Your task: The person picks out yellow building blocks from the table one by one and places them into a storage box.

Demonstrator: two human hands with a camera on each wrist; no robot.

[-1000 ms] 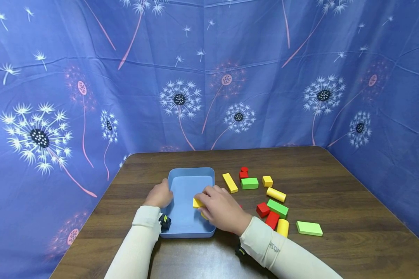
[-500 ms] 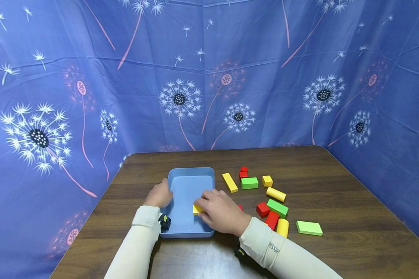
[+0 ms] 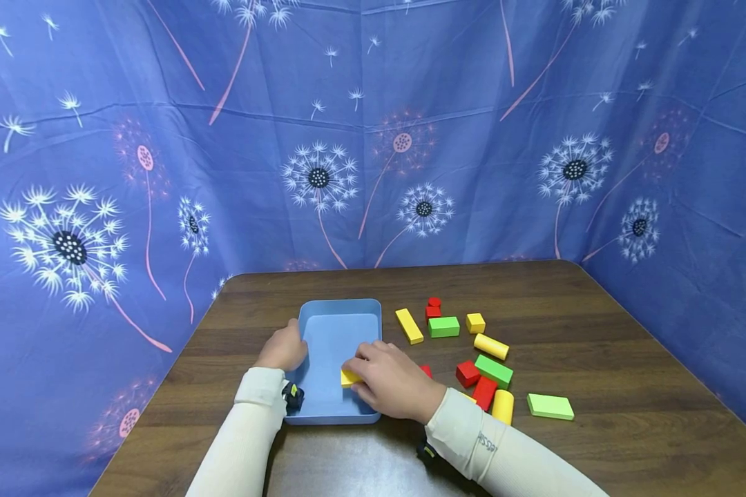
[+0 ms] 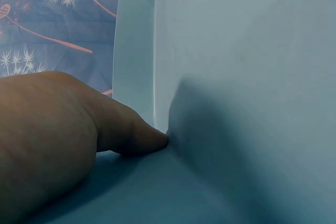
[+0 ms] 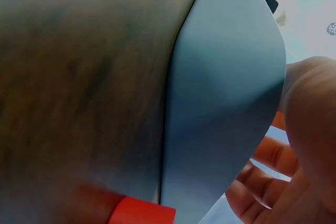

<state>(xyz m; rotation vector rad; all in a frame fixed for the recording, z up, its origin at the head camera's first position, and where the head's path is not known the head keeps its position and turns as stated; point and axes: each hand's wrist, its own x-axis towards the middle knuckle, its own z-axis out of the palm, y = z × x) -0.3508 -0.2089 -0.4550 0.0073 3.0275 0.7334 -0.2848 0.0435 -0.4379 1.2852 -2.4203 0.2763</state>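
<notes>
Just left of the right hand (image 3: 400, 382), pinched in its fingers (image 3: 362, 366), yellow block (image 3: 349, 378) was over tray (image 3: 336, 338), long axis unclear; left hand (image 3: 283, 347) held tray's left wall

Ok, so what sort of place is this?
Probably a curtained-off tabletop, perhaps set up for an activity: dandelion-print blue fabric hangs around a wood-grain table, with a shallow blue tray and loose red, yellow and green toy blocks.
</notes>
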